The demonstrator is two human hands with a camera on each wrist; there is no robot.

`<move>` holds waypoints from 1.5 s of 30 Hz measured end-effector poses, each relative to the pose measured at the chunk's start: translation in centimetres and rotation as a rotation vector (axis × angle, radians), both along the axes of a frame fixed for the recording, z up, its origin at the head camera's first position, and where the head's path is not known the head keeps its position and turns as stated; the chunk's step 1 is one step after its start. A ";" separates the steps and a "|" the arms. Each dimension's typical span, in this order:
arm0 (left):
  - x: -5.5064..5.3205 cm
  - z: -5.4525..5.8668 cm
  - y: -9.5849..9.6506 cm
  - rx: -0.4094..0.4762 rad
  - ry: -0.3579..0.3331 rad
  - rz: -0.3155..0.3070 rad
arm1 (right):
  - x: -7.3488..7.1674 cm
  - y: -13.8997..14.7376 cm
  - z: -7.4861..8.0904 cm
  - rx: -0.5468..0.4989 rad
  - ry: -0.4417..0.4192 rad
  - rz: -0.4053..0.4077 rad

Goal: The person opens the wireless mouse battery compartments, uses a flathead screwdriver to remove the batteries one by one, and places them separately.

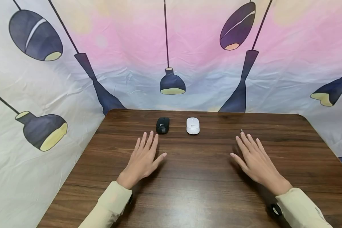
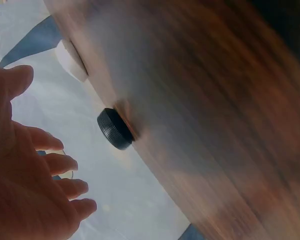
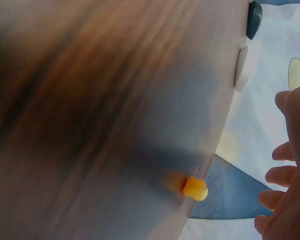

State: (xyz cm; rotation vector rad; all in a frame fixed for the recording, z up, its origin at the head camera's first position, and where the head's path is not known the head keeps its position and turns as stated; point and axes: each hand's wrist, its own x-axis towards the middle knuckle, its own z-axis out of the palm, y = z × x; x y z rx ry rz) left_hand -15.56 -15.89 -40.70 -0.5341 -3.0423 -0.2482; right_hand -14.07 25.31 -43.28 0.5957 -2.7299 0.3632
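A black computer mouse and a white computer mouse lie side by side toward the table's far edge. My left hand is held palm down with fingers spread, its fingertips just short of the black mouse. On the right, my right hand is spread the same way and holds nothing. Beyond its fingertips a small thing peeks out, mostly hidden in the head view. The right wrist view shows a small orange-yellow object near the far edge, its kind unclear.
The dark brown wooden table has rounded far corners. Behind and to the left hangs a pastel cloth printed with dark lamps. A black band shows at my right cuff.
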 end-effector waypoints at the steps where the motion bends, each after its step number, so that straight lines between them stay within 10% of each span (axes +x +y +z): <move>1: -0.1 0.1 0.1 0.006 -0.003 -0.007 | -0.2 -0.2 0.0 0.000 -0.002 0.004; 17: -1.8 0.9 3.1 0.069 -0.094 -0.093 | -3.3 -4.3 -0.1 0.013 -0.065 0.081; 45: -9.0 -0.5 9.6 0.236 -0.240 -0.116 | -10.5 -10.6 -0.4 -0.134 -0.269 0.112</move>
